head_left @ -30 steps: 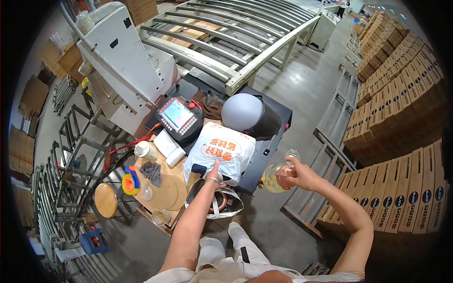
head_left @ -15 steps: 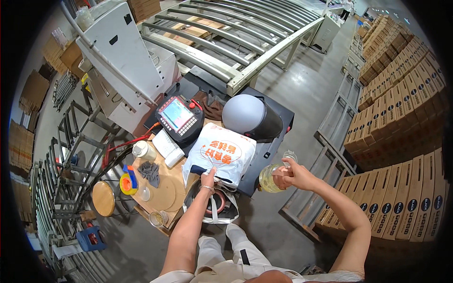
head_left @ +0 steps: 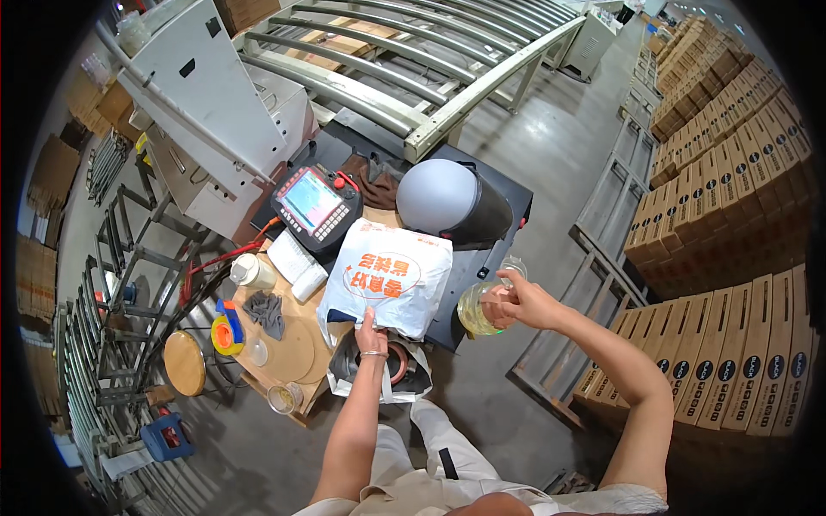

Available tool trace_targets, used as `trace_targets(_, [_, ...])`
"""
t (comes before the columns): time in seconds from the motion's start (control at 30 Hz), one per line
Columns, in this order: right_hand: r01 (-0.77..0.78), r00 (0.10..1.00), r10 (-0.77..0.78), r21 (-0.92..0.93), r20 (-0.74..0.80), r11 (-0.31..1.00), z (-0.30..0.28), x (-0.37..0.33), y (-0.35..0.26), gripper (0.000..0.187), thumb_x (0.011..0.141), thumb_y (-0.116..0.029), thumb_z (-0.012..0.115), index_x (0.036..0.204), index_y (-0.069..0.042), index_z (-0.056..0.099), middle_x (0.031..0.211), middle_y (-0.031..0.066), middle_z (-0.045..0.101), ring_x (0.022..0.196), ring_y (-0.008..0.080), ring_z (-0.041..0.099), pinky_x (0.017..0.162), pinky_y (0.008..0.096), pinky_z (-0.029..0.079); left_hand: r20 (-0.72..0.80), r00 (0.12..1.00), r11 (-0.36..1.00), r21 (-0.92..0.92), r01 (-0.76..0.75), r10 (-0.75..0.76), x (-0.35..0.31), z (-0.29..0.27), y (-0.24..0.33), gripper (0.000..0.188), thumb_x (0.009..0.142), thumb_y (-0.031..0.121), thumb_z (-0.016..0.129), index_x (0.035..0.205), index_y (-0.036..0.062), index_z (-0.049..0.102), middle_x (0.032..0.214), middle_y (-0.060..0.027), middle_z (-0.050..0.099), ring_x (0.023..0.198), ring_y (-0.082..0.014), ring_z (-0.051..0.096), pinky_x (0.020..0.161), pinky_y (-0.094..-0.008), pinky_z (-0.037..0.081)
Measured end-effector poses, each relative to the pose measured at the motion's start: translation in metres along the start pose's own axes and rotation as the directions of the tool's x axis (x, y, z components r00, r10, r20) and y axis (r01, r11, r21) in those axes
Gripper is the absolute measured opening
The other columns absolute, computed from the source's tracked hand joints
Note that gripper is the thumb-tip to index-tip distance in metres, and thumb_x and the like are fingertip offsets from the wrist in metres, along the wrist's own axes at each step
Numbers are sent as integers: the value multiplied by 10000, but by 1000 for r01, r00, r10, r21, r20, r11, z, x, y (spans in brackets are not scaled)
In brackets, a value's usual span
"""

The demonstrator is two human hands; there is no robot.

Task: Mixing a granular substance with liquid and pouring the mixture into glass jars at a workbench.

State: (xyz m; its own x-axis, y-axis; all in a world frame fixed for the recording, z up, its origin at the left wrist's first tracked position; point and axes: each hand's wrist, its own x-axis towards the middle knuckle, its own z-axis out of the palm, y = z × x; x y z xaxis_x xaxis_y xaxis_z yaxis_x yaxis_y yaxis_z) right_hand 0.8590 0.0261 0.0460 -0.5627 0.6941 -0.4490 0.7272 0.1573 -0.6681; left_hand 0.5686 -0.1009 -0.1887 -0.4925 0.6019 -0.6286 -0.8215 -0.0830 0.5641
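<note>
Left hand: the left hand [head_left: 370,331], just below frame centre, has its fingers closed on the lower edge of the white bag [head_left: 387,277]; a bracelet shows at the wrist.
Right hand: the right hand [head_left: 519,301], right of centre, grips a clear bottle [head_left: 482,307] of yellow liquid, fingers wrapped about its upper part near the neck.
Bag: white plastic with an orange print, lying at frame centre, partly on the wooden table [head_left: 297,344] and partly on the dark stand [head_left: 469,271]. Whether its mouth is open cannot be told.
Bottle: held in the air off the right edge of the dark stand, just beside the bag and apart from it. Cap state too small to read.
Second bag: a lighter bag [head_left: 383,370] with a dark, reddish-rimmed item inside sits under the left wrist, below the white bag.
Done, as judged: bag edge seized; bottle lifted clear of any surface and brought next to the bag.
Left, as judged: bottle and bag are not yet joined; the bottle is outside the bag and nothing shows it being set down.
Table items: tape roll [head_left: 228,334], grey cloth [head_left: 267,311], white cup [head_left: 249,271], small glass [head_left: 280,397], all left of centre and untouched.
Upper centre: pendant [head_left: 314,206] with a lit screen; beside it a grey dome [head_left: 439,199] on a black cylinder.
Surroundings: roller conveyor [head_left: 387,60] at the top; stacked cartons [head_left: 740,224] on the right; round stool [head_left: 183,363] lower left.
</note>
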Motion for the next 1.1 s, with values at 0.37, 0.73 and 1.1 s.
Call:
trace_targets(0.37, [49,998,-50,-26,-38,998,-4,46,1,590,839,-231,564,1313,16,316,965,242,628,911,395,621,791,416,478,55,998,976,-217,9,3,-21,-23,-6,369,896,236,611,1172,6,528,1125,-94,598,1017,-231,589,890,-396,482])
trace_targets(0.73, [61,997,-61,-17,-53,998,-11,93,-8,604,829,-237,577,1310,26,324,981,256,623,936,365,621,822,394,478,149,989,982,-190,18,11,-2,1,-20,377,914,285,590,1175,16,547,1140,-80,612,1034,-210,585,913,-365,458])
trace_targets(1.1, [-7,1000,7,-26,-24,1000,-24,104,-21,631,839,-260,604,1316,39,321,996,252,629,965,348,624,837,385,476,110,992,997,-39,60,-56,14,18,-32,289,905,253,618,1102,45,583,1027,-27,627,892,-126,610,768,-291,513])
